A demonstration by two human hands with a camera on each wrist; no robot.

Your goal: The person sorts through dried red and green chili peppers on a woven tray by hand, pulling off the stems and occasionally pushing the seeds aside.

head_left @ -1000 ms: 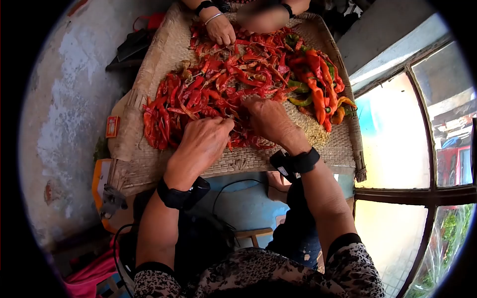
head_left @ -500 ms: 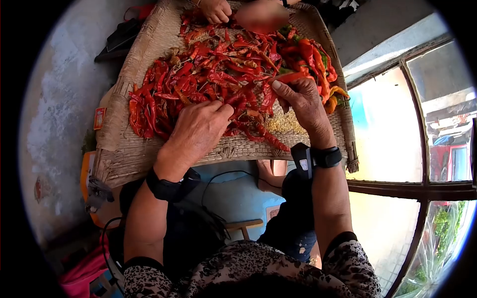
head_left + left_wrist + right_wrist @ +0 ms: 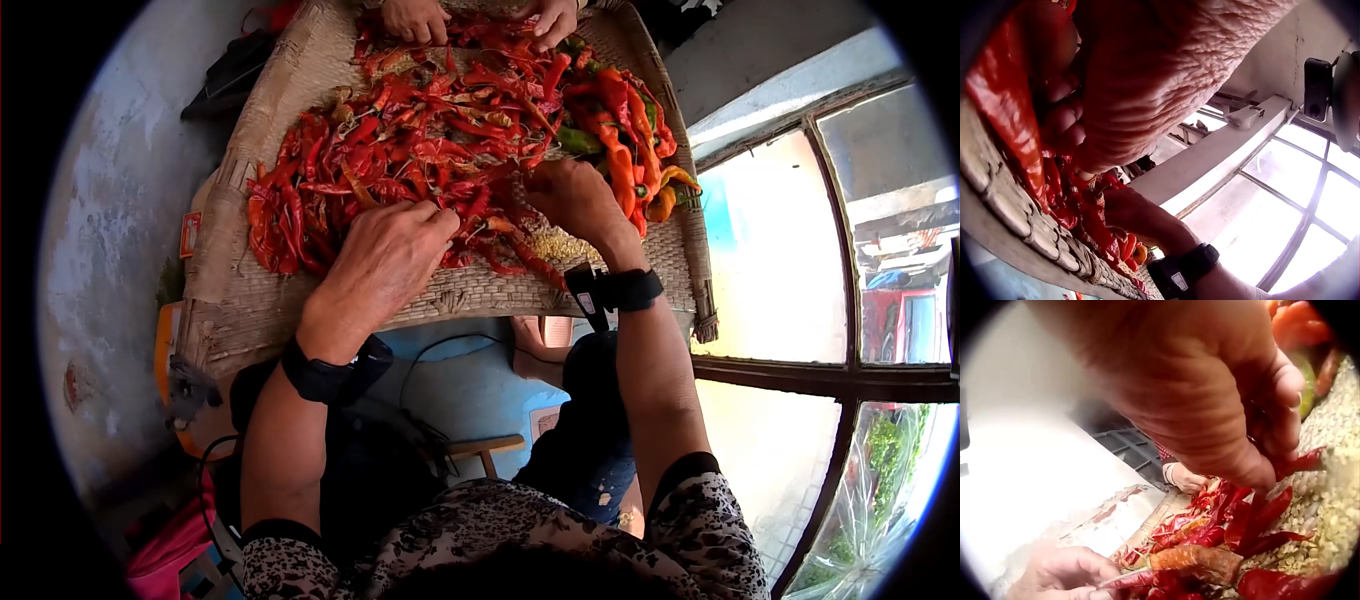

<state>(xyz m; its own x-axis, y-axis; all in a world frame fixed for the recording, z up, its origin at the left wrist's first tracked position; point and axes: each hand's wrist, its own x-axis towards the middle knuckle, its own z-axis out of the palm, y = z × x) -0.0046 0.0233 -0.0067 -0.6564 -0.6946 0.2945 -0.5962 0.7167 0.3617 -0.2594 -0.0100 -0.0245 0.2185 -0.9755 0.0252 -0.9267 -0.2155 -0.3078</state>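
The left hand (image 3: 383, 258) pinched one red chili (image 3: 1135, 579) by its stem end, at the near edge of the heap (image 3: 430, 150). The right hand (image 3: 582, 203) pinched another chili (image 3: 1304, 463) (pale seeds (image 3: 1335, 519) lay just beside it).

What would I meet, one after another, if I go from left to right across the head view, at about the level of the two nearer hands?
Wall → small red box → woven tray's left rim → left hand → right hand → curled yellow pepper → window.
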